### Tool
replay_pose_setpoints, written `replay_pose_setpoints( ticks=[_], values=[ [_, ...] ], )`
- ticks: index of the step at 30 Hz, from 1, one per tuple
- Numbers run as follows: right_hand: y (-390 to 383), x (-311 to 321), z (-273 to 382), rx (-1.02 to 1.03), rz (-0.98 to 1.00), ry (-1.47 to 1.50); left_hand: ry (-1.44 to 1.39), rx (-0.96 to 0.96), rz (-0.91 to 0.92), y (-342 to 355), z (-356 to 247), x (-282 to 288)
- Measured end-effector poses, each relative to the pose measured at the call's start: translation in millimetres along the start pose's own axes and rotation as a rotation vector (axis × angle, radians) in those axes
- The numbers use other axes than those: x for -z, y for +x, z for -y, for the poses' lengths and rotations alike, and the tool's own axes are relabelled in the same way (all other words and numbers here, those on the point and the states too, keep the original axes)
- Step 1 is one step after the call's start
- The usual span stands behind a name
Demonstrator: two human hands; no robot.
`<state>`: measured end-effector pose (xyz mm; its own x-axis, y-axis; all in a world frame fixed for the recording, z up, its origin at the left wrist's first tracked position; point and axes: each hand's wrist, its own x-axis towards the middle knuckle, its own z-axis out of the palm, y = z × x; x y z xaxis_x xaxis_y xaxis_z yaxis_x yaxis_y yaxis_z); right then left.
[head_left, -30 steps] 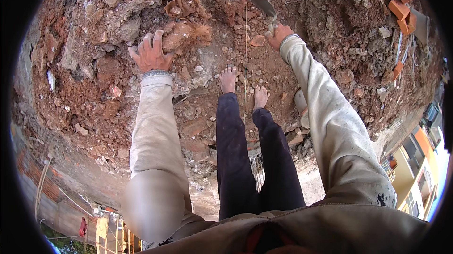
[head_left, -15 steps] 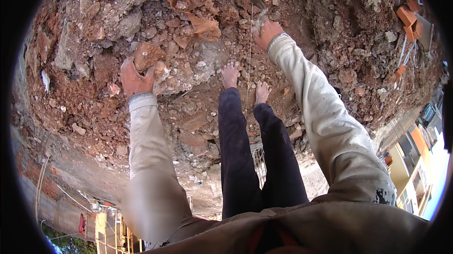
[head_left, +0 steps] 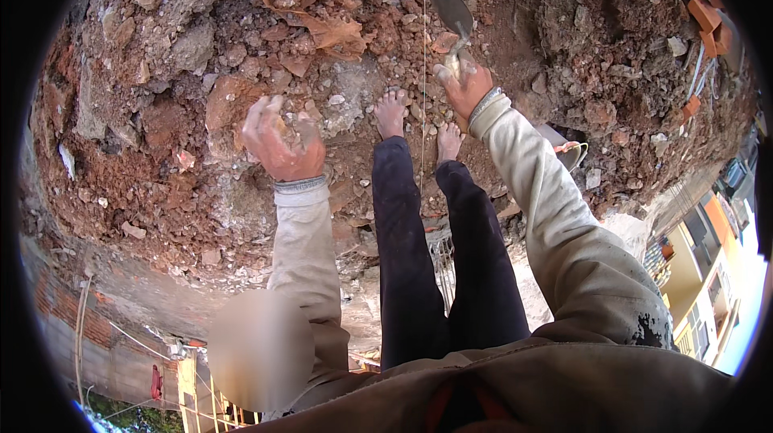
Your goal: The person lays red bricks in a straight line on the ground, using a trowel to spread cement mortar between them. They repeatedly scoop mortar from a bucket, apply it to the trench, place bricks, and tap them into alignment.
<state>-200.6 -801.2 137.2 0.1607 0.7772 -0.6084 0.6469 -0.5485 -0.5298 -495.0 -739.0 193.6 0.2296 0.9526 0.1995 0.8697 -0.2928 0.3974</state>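
Note:
Fingers curled but apart, my left hand (head_left: 283, 142) hovers over the rubble, just right of a reddish rock (head_left: 231, 103). I make out nothing held in it, though the palm is partly hidden. My right hand (head_left: 467, 87) is wrapped around the handle of a trowel (head_left: 447, 5), whose grey metal blade points away from me. Below the blade, near my fingers, lies a small orange stone (head_left: 444, 43). A thin taut string (head_left: 424, 30) runs away from me, left of the trowel and between my bare feet.
Loose reddish soil and broken stones (head_left: 193, 47) slope around me. A torn brown sheet (head_left: 334, 35) lies ahead of my left hand. Orange hollow bricks (head_left: 708, 22) are stacked at far right. A pale container (head_left: 564, 147) sits partly behind my right forearm.
My left hand has come off the reddish rock and moved right and nearer to me. My right hand has drawn slightly nearer, and the trowel blade has turned to show more of its flat face.

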Motion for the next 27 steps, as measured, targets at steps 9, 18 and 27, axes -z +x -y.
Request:
replay_pose_setpoints(
  ticks=[9, 18, 27],
  values=[
    [21, -112, -77, 0.000, 0.024, -0.085, -0.496, 0.808, 0.544, -49, -35, -228],
    [-43, -71, -59, 0.014, -0.174, 0.499, -0.620, 0.767, 0.623, -51, -30, -296],
    [-173, -74, -153, -0.378, -0.076, 0.756, -1.058, 1.234, 0.713, -83, 2, -284]
  ],
)
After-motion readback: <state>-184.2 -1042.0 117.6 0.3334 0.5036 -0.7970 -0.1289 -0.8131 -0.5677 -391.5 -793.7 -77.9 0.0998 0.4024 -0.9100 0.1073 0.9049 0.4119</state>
